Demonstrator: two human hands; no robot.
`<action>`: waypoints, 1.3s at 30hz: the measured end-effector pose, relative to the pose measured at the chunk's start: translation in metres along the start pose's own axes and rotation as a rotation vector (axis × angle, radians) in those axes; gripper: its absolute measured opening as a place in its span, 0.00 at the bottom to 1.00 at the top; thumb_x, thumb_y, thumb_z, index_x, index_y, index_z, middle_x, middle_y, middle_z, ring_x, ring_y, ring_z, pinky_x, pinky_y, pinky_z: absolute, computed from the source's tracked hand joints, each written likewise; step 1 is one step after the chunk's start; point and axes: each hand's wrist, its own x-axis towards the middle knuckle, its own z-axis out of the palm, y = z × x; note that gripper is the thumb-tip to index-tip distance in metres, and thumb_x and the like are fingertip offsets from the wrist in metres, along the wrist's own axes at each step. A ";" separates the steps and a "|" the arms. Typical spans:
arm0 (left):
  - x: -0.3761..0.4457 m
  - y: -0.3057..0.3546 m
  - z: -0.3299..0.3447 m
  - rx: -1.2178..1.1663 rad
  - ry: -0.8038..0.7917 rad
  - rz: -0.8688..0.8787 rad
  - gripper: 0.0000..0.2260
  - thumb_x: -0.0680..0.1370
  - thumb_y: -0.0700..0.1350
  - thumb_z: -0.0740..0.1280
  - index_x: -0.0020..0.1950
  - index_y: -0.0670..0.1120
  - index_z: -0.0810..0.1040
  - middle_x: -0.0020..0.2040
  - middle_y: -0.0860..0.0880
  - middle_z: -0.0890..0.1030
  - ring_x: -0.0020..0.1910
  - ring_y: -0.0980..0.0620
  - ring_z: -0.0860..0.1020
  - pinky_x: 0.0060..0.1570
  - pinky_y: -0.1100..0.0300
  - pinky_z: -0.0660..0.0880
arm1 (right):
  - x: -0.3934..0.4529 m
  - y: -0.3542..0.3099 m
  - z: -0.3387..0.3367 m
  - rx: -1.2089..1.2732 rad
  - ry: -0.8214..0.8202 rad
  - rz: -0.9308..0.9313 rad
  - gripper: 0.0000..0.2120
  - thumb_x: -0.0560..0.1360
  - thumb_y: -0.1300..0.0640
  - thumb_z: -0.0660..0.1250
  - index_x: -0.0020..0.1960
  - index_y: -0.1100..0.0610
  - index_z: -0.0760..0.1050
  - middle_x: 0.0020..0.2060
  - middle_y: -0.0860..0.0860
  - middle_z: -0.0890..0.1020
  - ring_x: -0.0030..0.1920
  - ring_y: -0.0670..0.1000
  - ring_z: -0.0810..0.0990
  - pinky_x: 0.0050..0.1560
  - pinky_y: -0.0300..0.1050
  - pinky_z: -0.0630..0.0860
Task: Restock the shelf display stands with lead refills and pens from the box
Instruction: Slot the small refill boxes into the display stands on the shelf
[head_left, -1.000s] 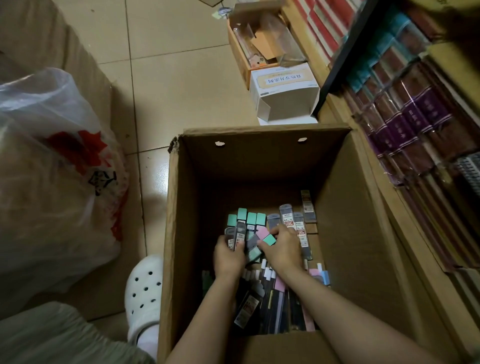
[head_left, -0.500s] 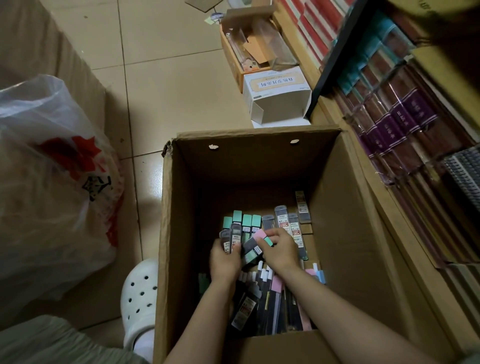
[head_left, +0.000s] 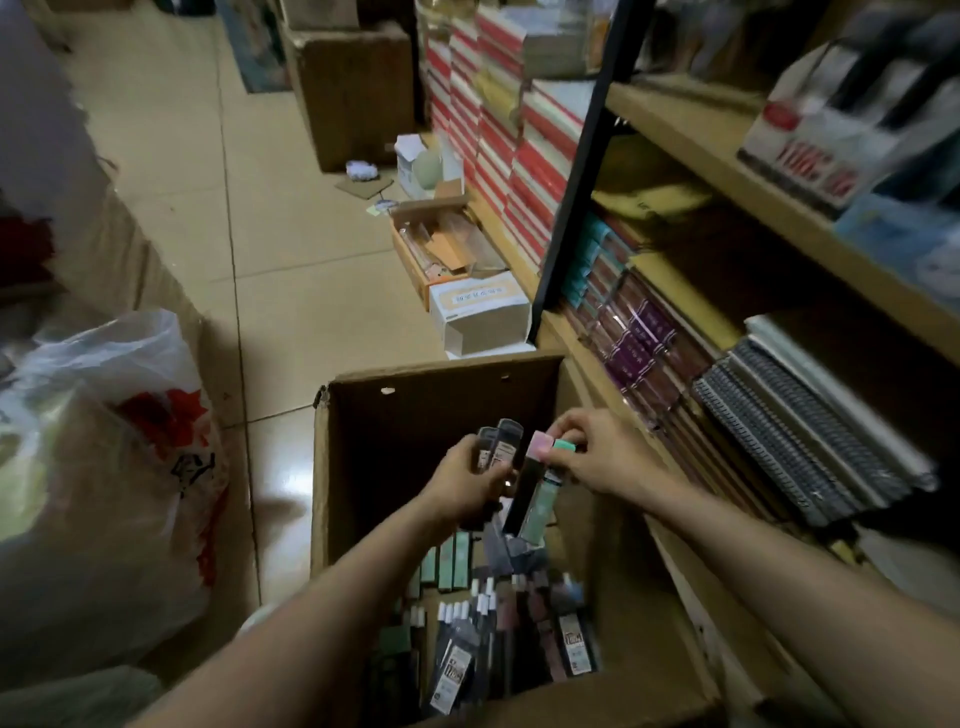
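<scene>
An open cardboard box stands on the floor below me, its bottom covered with several lead refill cases and pens. Above the box, my left hand grips two dark refill cases upright. My right hand pinches the tops of a pink-capped case and a green-capped case, which hang down over the box. The two hands are close together, near the box's rim height.
Wooden shelves on the right hold notebooks, spiral pads and a display box. A white carton and an open orange box lie on the floor ahead. A full plastic bag sits at the left.
Both hands have risen from the box bottom, lifting refill cases with them. My view has tilted up, showing more of the shelves and the floor beyond.
</scene>
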 end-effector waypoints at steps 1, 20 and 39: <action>-0.006 0.017 0.001 0.078 -0.112 0.031 0.12 0.79 0.42 0.66 0.62 0.49 0.73 0.52 0.46 0.81 0.48 0.50 0.82 0.47 0.52 0.82 | -0.010 -0.011 -0.022 -0.038 0.029 -0.028 0.06 0.73 0.50 0.72 0.46 0.49 0.76 0.42 0.47 0.83 0.42 0.47 0.82 0.44 0.47 0.81; -0.085 0.191 0.104 -0.244 -0.717 0.149 0.10 0.80 0.45 0.63 0.56 0.52 0.82 0.54 0.43 0.84 0.53 0.43 0.83 0.45 0.50 0.81 | -0.176 -0.048 -0.224 0.225 0.412 0.077 0.10 0.73 0.60 0.73 0.53 0.64 0.79 0.27 0.45 0.82 0.25 0.39 0.77 0.26 0.30 0.71; -0.074 0.233 0.127 -0.151 -0.711 0.337 0.18 0.75 0.48 0.69 0.65 0.51 0.72 0.55 0.44 0.80 0.51 0.47 0.81 0.51 0.48 0.80 | -0.166 -0.048 -0.262 0.182 0.574 0.047 0.12 0.68 0.54 0.76 0.46 0.60 0.80 0.35 0.51 0.86 0.36 0.48 0.85 0.35 0.38 0.80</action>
